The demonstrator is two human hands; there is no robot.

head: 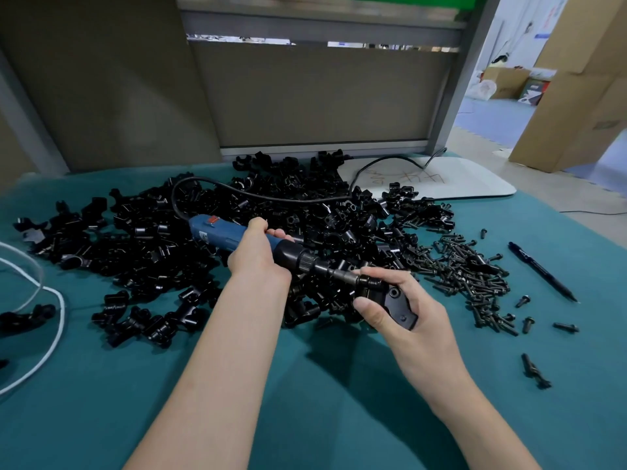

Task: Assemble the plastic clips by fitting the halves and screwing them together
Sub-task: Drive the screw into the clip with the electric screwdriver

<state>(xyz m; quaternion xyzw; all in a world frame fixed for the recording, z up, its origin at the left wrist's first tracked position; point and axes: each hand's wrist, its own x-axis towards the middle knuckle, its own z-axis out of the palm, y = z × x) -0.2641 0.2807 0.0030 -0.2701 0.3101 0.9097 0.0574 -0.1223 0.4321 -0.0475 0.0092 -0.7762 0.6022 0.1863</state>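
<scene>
- Gripping the blue electric screwdriver [224, 234] w/ the left hand [258, 257]: fingers wrapped round the barrel just behind the black nose. The tool is tilted, tip pointing right and down.
- Right hand [412, 317] is clamped on a black plastic clip [395, 301], thumb across the near side, fingers curled round the far side. The clip is held above the cloth, at the near right edge of the pile.
- Driver bit [342, 275] meets the top of the clip, right by the index fingertip. Can't tell if a screw sits under it, since that spot is hidden.
- Clip's upper face shows two round holes.
- Big pile of clip halves [152, 245] is spread over the teal cloth [305, 395], behind and to the left of both hands.
- Heap of black screws [470, 266] lies right of the pile, just beyond the right hand. A few strays lie nearer the cloth's right edge.
- Black marker pen [543, 272] lies right of the screws, apart from them.
- Black power cord [264, 196] loops from the driver's rear over the pile toward a white board [475, 184] at the back.
- White cable [54, 327] curves along the left edge.
- Grey partition panel [322, 96] stands behind the table; cardboard boxes [583, 96] at far right.
</scene>
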